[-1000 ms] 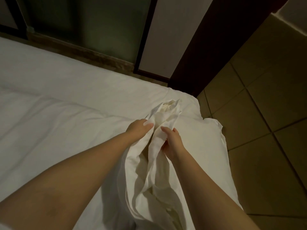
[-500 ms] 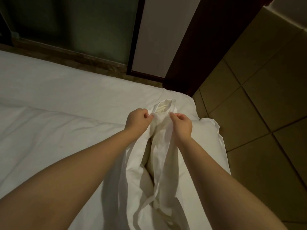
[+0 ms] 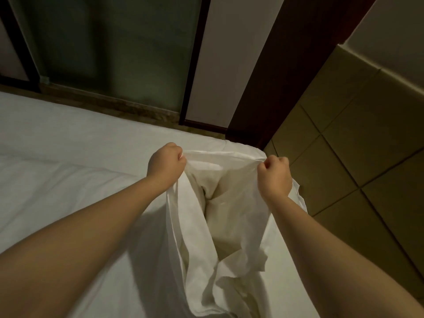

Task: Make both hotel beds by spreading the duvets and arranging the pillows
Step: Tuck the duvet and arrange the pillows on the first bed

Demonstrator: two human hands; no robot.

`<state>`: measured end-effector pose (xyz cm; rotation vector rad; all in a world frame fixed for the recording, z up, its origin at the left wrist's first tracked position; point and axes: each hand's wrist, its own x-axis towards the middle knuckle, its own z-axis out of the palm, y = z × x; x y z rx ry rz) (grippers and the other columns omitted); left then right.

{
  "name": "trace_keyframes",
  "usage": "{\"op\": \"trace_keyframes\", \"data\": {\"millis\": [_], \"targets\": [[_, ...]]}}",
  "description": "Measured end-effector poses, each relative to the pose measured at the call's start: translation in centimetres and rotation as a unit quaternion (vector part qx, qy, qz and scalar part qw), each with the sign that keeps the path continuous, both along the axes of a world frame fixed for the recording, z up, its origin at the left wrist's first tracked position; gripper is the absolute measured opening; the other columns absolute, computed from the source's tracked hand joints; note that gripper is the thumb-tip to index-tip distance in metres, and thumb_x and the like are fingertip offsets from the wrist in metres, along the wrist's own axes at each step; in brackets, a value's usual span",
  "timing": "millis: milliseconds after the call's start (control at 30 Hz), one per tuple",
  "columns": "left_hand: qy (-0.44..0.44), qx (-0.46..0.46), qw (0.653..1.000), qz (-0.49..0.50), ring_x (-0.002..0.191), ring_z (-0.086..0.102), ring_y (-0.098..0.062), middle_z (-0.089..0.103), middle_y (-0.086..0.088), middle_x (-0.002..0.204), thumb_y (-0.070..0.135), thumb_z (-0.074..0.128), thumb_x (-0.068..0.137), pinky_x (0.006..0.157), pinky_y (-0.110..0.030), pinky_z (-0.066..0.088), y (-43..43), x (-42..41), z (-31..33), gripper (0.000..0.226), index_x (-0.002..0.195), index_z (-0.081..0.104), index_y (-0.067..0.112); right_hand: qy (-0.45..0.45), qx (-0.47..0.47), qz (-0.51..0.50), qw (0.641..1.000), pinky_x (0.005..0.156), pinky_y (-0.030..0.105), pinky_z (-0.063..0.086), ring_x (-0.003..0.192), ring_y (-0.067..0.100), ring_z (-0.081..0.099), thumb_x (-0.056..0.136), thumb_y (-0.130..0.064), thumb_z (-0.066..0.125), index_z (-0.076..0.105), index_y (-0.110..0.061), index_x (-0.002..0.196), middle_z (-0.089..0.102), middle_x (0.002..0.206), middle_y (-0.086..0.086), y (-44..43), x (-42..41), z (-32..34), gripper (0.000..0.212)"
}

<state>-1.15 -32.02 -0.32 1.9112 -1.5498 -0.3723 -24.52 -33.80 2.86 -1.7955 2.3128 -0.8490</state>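
Both fists were clenched on the hem of the crumpled white cotton duvet (image 3: 231, 228), left hand (image 3: 166, 162) at its 11 o'clock, right hand (image 3: 274, 176) at 1, holding it taut, I'd guess to square it over the 1 o'clock corner of the white-sheeted bed (image 3: 68, 143).

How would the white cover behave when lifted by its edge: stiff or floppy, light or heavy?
Probably floppy: the cover sags and crumples below the taut edge between the left hand and right hand. Likely light: pinches alone hold it. The cream filling inside may add drag.
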Motion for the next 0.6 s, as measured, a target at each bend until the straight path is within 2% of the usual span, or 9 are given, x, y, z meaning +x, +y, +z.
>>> {"op": "trace_keyframes", "data": {"millis": [100, 200, 333, 433, 600], "targets": [[-0.017, -0.009, 1.0, 0.014, 0.057, 0.039, -0.012, 0.04, 0.001, 0.07, 0.015, 0.048, 0.096, 0.058, -0.021, 0.033, 1.8, 0.4, 0.9, 0.038, 0.059, 0.037, 0.019, 0.042, -0.021, 0.027, 0.999, 0.071, 0.024, 0.037, 0.09, 0.013, 0.048, 0.096, -0.022, 0.051, 0.064, -0.011, 0.103, 0.052, 0.113, 0.004, 1.7, 0.1, 0.6, 0.019], [-0.027, 0.0, 1.0, 0.014, 0.057, 0.039, -0.012, 0.039, 0.001, 0.068, 0.015, 0.047, 0.096, 0.057, -0.021, 0.032, 3.4, 0.9, 1.2, 0.038, 0.06, 0.037, 0.019, 0.058, -0.032, 0.046, 0.997, 0.074, 0.025, 0.037, 0.091, 0.011, 0.043, 0.095, -0.022, 0.051, 0.065, -0.011, 0.101, 0.054, 0.11, 0.004, 3.5, 0.3, 0.7, 0.018], [-0.049, 0.016, 0.999, 0.016, 0.056, 0.036, -0.012, 0.037, 0.0, 0.064, 0.013, 0.045, 0.096, 0.049, -0.021, 0.025, 5.3, 1.5, 1.0, 0.039, 0.058, 0.035, 0.017, 0.078, -0.007, 0.063, 0.995, 0.069, 0.023, 0.033, 0.087, 0.012, 0.046, 0.096, -0.025, 0.049, 0.064, -0.014, 0.098, 0.057, 0.101, 0.001, 5.5, 0.7, 0.2, 0.019], [-0.06, 0.026, 0.997, 0.037, 0.059, 0.039, -0.013, 0.038, 0.0, 0.064, 0.016, 0.044, 0.097, 0.053, -0.023, 0.029, 6.6, 1.8, 0.5, 0.035, 0.062, 0.039, 0.015, 0.078, -0.005, 0.061, 0.995, 0.072, 0.023, 0.036, 0.089, 0.013, 0.047, 0.096, -0.025, 0.05, 0.065, -0.013, 0.102, 0.059, 0.102, 0.001, 6.6, 0.8, -0.3, 0.02], [-0.072, 0.038, 0.996, 0.037, 0.063, 0.043, -0.016, 0.045, -0.003, 0.07, 0.02, 0.043, 0.098, 0.056, -0.024, 0.029, 7.6, 1.7, 0.4, 0.028, 0.072, 0.046, 0.01, 0.104, -0.007, 0.06, 0.993, 0.08, 0.031, 0.039, 0.088, 0.016, 0.048, 0.095, -0.025, 0.046, 0.063, -0.014, 0.1, 0.059, 0.102, 0.003, 7.5, 1.8, -0.9, 0.021]]}}
